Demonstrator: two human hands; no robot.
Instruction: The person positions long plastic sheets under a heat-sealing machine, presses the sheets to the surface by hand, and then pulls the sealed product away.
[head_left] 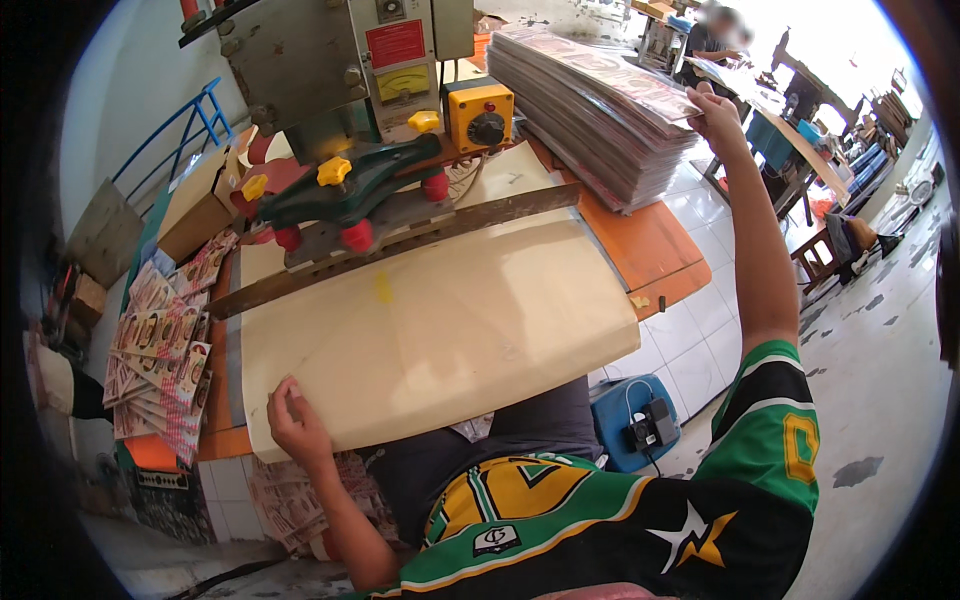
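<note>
Head view had our right hand (pixel 716 112) pinching the right-hand edge of the top printed sheet (pixel 630 78) on the tall stack (pixel 570 125), upper right of the frame, probably because that edge lay within reach. Our left hand (pixel 299 424) touched the cream sheet (pixel 450 340) at lower left, perhaps steadying it; we couldn't tell whether it gripped. Printed pieces (pixel 160 335) lay heaped at frame left, beside the press (pixel 300 60).

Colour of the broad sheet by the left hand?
The sheet is pale cream-tan, with a small yellow mark; head view shows it best.
</note>
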